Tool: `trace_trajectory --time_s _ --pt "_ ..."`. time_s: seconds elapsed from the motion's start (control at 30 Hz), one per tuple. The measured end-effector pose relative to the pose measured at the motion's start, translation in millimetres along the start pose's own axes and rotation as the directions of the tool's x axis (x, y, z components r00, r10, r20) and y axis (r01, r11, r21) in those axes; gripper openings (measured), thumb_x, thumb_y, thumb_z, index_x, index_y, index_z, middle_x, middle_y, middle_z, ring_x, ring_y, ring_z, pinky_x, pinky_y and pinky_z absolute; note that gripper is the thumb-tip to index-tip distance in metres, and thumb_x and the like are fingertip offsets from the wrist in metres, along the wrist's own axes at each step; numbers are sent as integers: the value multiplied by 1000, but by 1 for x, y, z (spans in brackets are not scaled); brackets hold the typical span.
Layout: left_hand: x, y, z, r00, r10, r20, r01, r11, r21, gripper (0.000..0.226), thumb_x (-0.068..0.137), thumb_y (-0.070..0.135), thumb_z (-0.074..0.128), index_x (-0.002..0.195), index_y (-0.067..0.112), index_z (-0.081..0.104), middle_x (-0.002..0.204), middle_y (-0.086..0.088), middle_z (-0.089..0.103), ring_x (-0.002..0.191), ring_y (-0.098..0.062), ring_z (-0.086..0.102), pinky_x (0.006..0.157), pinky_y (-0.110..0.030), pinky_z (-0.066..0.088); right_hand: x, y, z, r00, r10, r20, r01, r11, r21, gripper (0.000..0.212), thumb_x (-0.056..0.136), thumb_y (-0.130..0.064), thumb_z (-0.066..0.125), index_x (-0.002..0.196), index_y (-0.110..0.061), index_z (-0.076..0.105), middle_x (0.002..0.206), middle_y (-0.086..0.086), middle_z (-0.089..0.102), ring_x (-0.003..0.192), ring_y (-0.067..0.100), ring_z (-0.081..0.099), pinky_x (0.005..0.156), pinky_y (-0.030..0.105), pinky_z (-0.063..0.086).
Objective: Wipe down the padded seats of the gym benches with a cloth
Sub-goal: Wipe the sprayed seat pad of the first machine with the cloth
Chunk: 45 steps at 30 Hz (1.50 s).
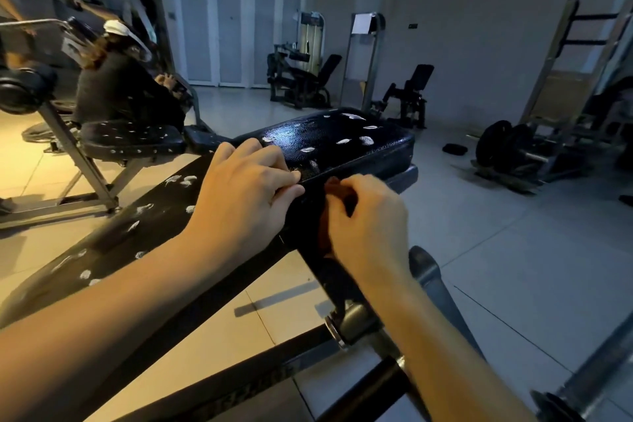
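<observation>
A black padded bench seat (342, 144) with white worn patches lies in the middle of the view, and its long back pad (113, 243) runs down to the lower left. My left hand (246, 188) rests on the near edge of the seat, where the two pads meet, fingers bent over the edge. My right hand (366, 226) is just to its right at the side of the bench, fingers curled round a reddish-brown cloth (337, 188) that is mostly hidden by the hand.
Another person (116, 86) sits at a second black bench (133, 140) at the left. Weight plates (507, 144) lie on the floor at right beside a rack (575, 79). Leg machines (301, 79) stand at the back wall. The bench's steel frame (346, 322) crosses below my arms.
</observation>
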State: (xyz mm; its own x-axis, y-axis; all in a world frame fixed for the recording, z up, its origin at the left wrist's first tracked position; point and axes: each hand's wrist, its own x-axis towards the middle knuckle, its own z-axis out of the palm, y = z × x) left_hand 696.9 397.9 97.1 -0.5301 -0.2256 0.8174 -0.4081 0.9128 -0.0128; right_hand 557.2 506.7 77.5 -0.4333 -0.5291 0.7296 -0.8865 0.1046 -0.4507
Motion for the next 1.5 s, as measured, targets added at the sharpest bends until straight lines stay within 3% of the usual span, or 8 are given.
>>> trace_trajectory --time_s 0.17,0.4,0.6,0.77,0.93,1.17,1.4,1.5 --pt "-5 -14 -13 997 65 46 -64 998 -30 24 90 34 71 111 24 78 99 11 69 92 -18 50 77 -34 27 44 36 -20 924 316 -213 -332 942 -42 13 97 -22 64 102 -13 71 86 -6 62 78 11 60 75 27 56" --pt "-14 -16 -18 999 52 11 -52 998 43 12 88 30 75 96 23 81 88 8 65 88 -24 49 73 -37 30 -30 -26 21 1000 28 4 -28 995 98 9 98 -23 65 104 -17 70 89 -13 58 78 -1 55 72 12 46" --pt "-14 -16 -15 999 45 2 -45 999 -20 8 86 27 78 93 24 80 93 9 67 90 -21 50 74 -38 33 12 0 10 939 300 -170 -276 949 151 10 97 -20 65 106 -15 66 89 -10 60 77 2 61 70 22 57" --pt "-18 -21 -9 1000 -3 -22 1 995 -96 9 87 28 76 93 25 81 93 11 69 87 -20 52 74 -41 36 -34 -35 28 1000 17 -24 -14 991 133 6 96 -19 67 102 -18 67 89 -13 57 79 -2 56 73 15 50" --pt "-18 -20 -7 1000 -9 -24 6 993 -119 11 88 27 74 94 22 81 93 9 67 87 -19 52 75 -39 36 36 27 -8 918 354 -177 -351 935 52 11 98 -25 64 106 -17 66 86 -9 62 80 8 65 68 22 56" --pt "-19 -19 -7 999 -9 -37 4 993 -122 10 85 23 79 94 20 81 92 8 68 85 -20 52 74 -36 32 -26 -27 22 1000 13 17 -14 995 102 7 98 -22 64 104 -18 66 92 -11 58 81 0 56 76 15 50" --pt "-21 -15 -7 999 -37 -33 31 989 -142 12 85 20 77 96 19 81 94 5 69 87 -18 52 75 -33 31 44 30 -15 909 362 -206 -363 931 34 10 98 -25 63 103 -17 67 81 -11 59 80 9 64 65 19 50" --pt "-22 -15 -7 999 -35 -31 30 989 -142 12 84 19 78 96 18 81 93 4 68 85 -19 53 74 -34 32 5 -6 14 943 314 -110 -297 943 147 7 99 -24 62 105 -21 63 90 -13 59 84 4 63 75 22 57"
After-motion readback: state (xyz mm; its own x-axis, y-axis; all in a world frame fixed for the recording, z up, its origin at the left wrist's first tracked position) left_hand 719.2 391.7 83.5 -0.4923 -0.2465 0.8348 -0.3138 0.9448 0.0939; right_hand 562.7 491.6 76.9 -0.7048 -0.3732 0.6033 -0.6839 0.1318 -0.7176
